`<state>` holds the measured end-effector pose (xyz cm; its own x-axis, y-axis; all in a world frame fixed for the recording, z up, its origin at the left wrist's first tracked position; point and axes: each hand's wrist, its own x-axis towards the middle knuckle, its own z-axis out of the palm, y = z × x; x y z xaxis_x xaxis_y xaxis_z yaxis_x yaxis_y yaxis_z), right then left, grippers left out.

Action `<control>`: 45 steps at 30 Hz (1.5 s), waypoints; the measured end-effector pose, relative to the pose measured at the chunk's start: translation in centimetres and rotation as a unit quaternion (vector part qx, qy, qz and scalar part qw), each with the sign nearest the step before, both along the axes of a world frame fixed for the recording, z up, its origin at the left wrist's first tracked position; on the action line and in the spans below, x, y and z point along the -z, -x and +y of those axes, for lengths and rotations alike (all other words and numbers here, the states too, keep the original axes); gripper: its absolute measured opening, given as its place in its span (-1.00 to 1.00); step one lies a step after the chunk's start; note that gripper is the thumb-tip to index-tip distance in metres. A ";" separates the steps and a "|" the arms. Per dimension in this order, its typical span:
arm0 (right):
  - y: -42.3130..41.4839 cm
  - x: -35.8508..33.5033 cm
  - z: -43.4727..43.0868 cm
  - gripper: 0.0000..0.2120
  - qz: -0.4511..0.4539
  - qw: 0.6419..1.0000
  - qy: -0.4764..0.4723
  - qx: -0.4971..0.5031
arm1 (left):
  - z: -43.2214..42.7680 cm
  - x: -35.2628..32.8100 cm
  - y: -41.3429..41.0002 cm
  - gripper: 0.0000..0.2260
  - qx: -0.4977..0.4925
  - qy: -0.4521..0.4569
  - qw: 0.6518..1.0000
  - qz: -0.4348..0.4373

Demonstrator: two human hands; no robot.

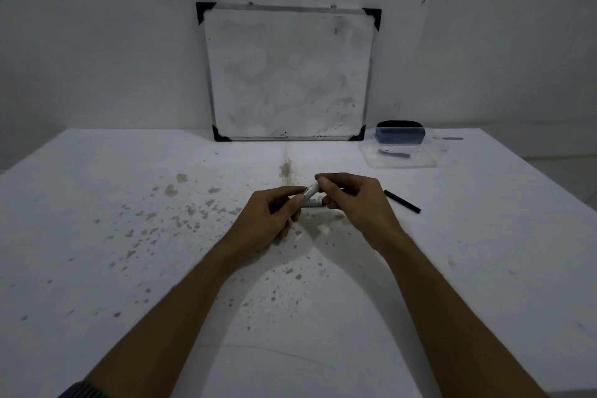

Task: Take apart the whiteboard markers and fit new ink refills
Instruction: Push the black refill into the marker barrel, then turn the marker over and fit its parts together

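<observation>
Over the middle of the stained white table [129,236], both hands meet on a white whiteboard marker barrel [310,189]. My left hand [269,215] grips its lower end, and my right hand [350,200] pinches its upper end with thumb and fingers. A second white marker piece [314,202] shows just below, between the hands; which hand holds it is unclear. A thin black ink refill stick [402,201] lies on the table just right of my right hand.
A small whiteboard [287,74] leans against the wall at the table's back edge. To its right sit a clear plastic container [400,132] with dark contents and its flat clear lid [400,156] bearing a dark piece.
</observation>
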<state>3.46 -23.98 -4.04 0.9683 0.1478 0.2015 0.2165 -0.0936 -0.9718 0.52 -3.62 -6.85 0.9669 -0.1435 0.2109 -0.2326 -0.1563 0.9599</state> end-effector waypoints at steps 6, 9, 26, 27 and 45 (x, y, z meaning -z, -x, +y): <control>-0.1 0.2 -0.4 -0.79 0.002 0.999 -0.015 -0.037 | 0.4 -0.3 0.2 -0.74 0.028 0.022 0.999 0.018; 0.2 0.4 -0.1 -0.80 -0.037 0.999 0.015 -0.030 | 0.8 -0.3 0.1 -0.76 0.045 0.032 0.998 0.018; 1.0 -0.5 2.8 -0.70 -0.086 0.994 0.008 0.062 | -0.4 -2.7 0.1 -0.72 -0.054 0.099 0.994 0.004; 1.1 -0.5 3.0 -0.70 -0.086 0.994 0.013 0.071 | -0.3 -2.9 0.0 -0.72 -0.069 0.112 0.991 0.006; -2.3 -0.8 3.0 -0.79 -0.140 0.942 0.284 0.110 | 1.6 -4.5 -5.0 -0.67 -0.119 -0.094 0.988 -0.028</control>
